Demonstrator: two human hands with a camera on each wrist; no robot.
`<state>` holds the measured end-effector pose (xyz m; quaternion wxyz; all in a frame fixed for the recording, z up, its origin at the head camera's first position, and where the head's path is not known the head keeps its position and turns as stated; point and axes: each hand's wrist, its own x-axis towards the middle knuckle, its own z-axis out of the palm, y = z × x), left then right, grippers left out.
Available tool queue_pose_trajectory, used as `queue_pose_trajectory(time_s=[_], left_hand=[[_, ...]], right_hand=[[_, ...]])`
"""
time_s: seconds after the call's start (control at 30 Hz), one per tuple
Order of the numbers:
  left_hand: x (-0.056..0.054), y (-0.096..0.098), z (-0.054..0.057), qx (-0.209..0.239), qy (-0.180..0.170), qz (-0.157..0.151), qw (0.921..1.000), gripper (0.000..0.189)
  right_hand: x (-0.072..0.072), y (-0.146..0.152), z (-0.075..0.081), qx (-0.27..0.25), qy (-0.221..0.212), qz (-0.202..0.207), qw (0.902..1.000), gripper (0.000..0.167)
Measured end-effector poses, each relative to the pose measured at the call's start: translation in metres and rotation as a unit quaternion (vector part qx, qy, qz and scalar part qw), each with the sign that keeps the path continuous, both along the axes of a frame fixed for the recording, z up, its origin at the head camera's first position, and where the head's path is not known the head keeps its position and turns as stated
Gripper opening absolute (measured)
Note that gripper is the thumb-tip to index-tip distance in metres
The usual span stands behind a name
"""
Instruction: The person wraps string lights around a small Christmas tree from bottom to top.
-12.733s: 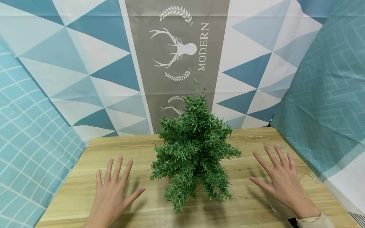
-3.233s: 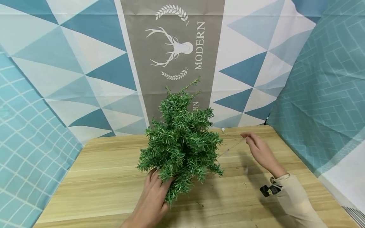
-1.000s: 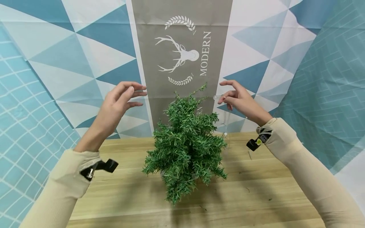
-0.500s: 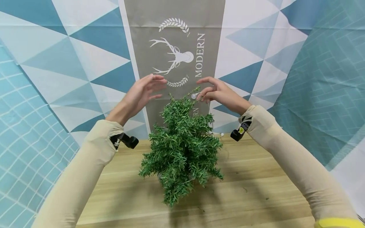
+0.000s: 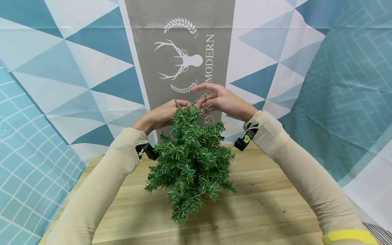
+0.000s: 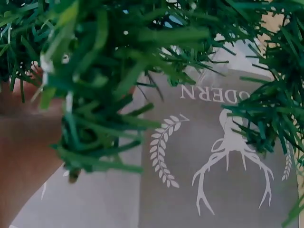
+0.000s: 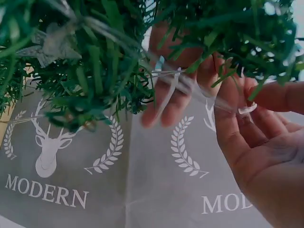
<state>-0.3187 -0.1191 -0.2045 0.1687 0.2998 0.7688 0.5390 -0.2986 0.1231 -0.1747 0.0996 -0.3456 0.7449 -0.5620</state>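
Note:
A small artificial Christmas tree (image 5: 190, 163) stands upright on the wooden table, in the middle of the head view. My right hand (image 5: 226, 102) is at the right of its tip, pinching a thin clear strand of string lights between thumb and finger. In the right wrist view, a clear star-shaped light (image 7: 54, 47) on that strand lies against the branches. My left hand (image 5: 162, 114) reaches behind the treetop from the left, near the right fingertips. Two of its fingers (image 7: 166, 107) hang straight behind the strand; green branches hide the others, so I cannot see whether they pinch it.
The wooden table (image 5: 260, 194) carries a few loose green needles to the tree's right. A patterned cloth (image 5: 257, 44) with triangles and a deer print hangs close behind. Tiled blue cloths (image 5: 33, 163) flank both sides. Black wrist cameras (image 5: 242, 143) sit beside the branches.
Both hands have come together at the treetop from either side, the right bringing the string lights from the table's right. The left hand earlier held the tree's lower part, then let go and rose.

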Motion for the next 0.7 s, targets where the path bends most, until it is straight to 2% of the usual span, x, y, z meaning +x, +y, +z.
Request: queue_pose_trajectory(time_s=[0.07, 0.17, 0.2, 0.33, 0.4, 0.43, 0.5, 0.57, 0.63, 0.7], left_hand=[[-0.001, -0.002, -0.001, 0.009, 0.045, 0.037, 0.9983, 0.021], [-0.004, -0.008, -0.002, 0.014, 0.139, 0.098, 0.9853, 0.025], [-0.001, -0.009, -0.001, 0.008, 0.172, 0.116, 0.9782, 0.025], [-0.004, -0.02, -0.006, -0.026, 0.28, 0.174, 0.9437, 0.025], [-0.005, -0.026, -0.008, -0.057, 0.325, 0.206, 0.9213, 0.026], [-0.008, -0.03, -0.011, -0.065, 0.343, 0.221, 0.9107, 0.027], [-0.007, -0.037, -0.01, -0.076, 0.37, 0.249, 0.8917, 0.026], [-0.004, -0.043, -0.008, -0.075, 0.386, 0.277, 0.8765, 0.024], [-0.002, -0.051, -0.006, -0.062, 0.392, 0.303, 0.8661, 0.022], [0.0, -0.058, -0.006, -0.057, 0.391, 0.319, 0.8615, 0.023]], right_hand=[[0.003, 0.002, -0.001, 0.008, 0.001, -0.013, 0.9999, 0.047], [0.006, 0.008, -0.003, 0.035, 0.014, -0.04, 0.9985, 0.039], [0.006, 0.01, -0.004, 0.046, 0.019, -0.051, 0.9975, 0.038], [0.006, 0.02, -0.011, 0.075, 0.035, -0.068, 0.9942, 0.035], [0.006, 0.025, -0.014, 0.092, 0.046, -0.072, 0.9921, 0.035], [0.007, 0.027, -0.016, 0.1, 0.052, -0.073, 0.991, 0.034], [0.008, 0.031, -0.018, 0.118, 0.062, -0.081, 0.9877, 0.033], [0.01, 0.034, -0.021, 0.136, 0.071, -0.093, 0.9838, 0.033], [0.013, 0.036, -0.024, 0.154, 0.085, -0.105, 0.9788, 0.033], [0.016, 0.037, -0.027, 0.174, 0.103, -0.116, 0.9724, 0.03]])
